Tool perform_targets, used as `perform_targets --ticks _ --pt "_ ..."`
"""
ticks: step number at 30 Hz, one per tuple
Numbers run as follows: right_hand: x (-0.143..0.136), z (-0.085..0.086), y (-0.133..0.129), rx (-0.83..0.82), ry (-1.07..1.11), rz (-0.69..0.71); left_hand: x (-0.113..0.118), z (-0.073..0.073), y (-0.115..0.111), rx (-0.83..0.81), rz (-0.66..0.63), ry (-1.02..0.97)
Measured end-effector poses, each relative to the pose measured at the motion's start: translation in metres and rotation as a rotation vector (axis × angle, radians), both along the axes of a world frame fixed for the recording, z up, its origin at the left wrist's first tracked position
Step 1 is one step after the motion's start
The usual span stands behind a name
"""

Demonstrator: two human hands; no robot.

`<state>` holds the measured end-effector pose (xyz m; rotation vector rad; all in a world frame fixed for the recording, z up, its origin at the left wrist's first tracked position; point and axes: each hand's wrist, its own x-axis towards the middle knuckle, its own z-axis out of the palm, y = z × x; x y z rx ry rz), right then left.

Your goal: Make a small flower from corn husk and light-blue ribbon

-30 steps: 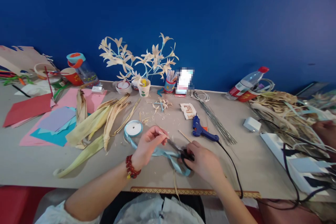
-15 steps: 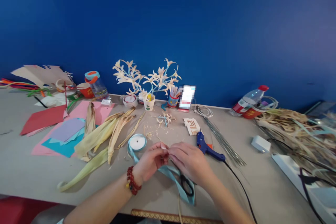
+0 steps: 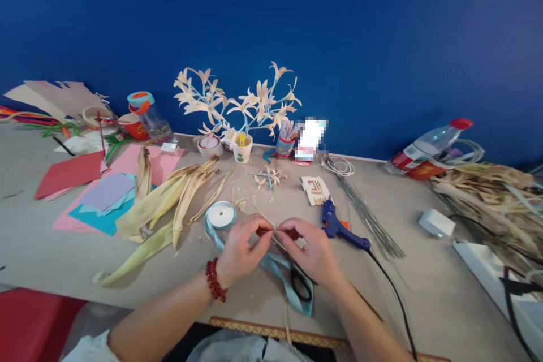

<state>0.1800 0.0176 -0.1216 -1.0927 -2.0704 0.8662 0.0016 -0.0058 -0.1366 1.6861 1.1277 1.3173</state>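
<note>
Thumb and forefinger of my left hand (image 3: 248, 246) are pinched together, tip to tip with those of my right hand (image 3: 307, 249). A thin pale strand (image 3: 263, 214) rises from the point where the fingertips meet; the rest of what they grip is too small to make out. Light blue ribbon (image 3: 282, 277) runs beneath my hands from a white spool (image 3: 221, 215). Black-handled scissors (image 3: 302, 285) lie by my right wrist. Ahead of my hands, a small husk flower piece (image 3: 271, 178) rests on the table.
A blue glue gun (image 3: 343, 229) and wires (image 3: 371, 218) lie to the right, with a bottle (image 3: 428, 147) behind. Corn husks (image 3: 156, 209) and coloured paper (image 3: 70, 174) spread left. Husk flowers (image 3: 261, 103) stand in a white cup (image 3: 242, 150) at the back.
The view has shifted. My hands have drawn slightly apart, with their fingertips now meeting in pinches, and a pale strand shows above them.
</note>
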Motion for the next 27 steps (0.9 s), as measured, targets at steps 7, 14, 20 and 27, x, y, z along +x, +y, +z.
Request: perform_targets --ticks 7,14,20,27 --pt "-0.002 -0.007 -0.003 -0.076 -0.002 -0.023 0.004 -0.004 0.0 0.002 0.057 0.04" --pt "-0.005 -0.005 -0.011 -0.033 0.077 -0.089 -0.001 -0.008 0.003 0.072 0.119 0.148" --pt "-0.001 -0.003 -0.009 -0.062 0.234 -0.14 -0.01 0.0 0.011 0.015 0.211 0.036" --pt "-0.008 -0.006 -0.01 -0.106 0.196 -0.096 0.003 0.007 0.002 0.047 -0.043 0.145"
